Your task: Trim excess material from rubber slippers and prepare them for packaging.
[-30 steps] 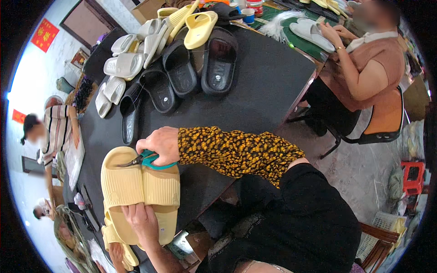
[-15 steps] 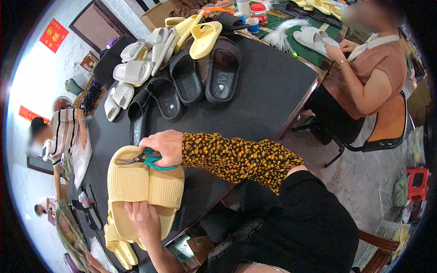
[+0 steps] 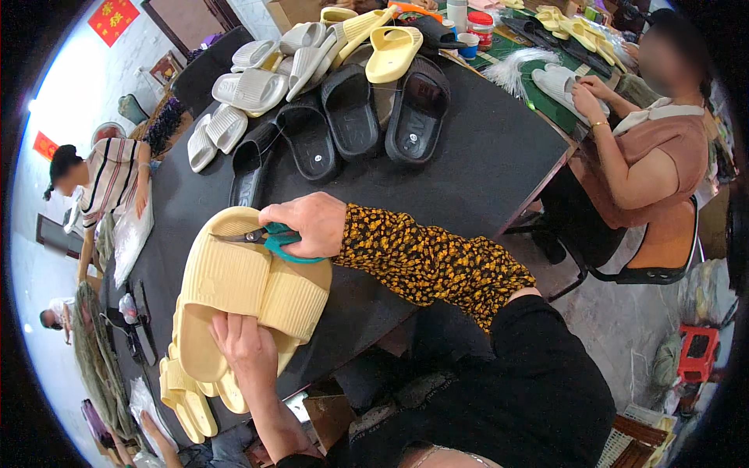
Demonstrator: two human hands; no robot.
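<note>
A pale yellow ribbed slide slipper (image 3: 226, 269) lies in front of me, partly over a second yellow slipper (image 3: 293, 306) to its right. My left hand (image 3: 246, 349) is closed on the upper slipper at the near edge of its strap, with some fingers hidden beneath. Teal-handled scissors (image 3: 275, 245) are gripped in my right hand (image 3: 310, 225). Their dark blades point left across the toe end of the upper slipper, close to the strap's far edge. More yellow slippers (image 3: 187, 399) lie partly under and beside this pair.
Black slides (image 3: 418, 117), grey slides (image 3: 251, 90) and a yellow slide (image 3: 393, 54) crowd the far side of the dark table (image 3: 468, 187). At the right a seated person (image 3: 647, 164) handles a light grey slipper (image 3: 559, 84). Another person (image 3: 113, 175) stands at the left.
The yellow pair has tilted, its toe ends leaning further right. Both hands have turned along with it, the scissors staying near the strap's far edge. The whole view has shifted slightly.
</note>
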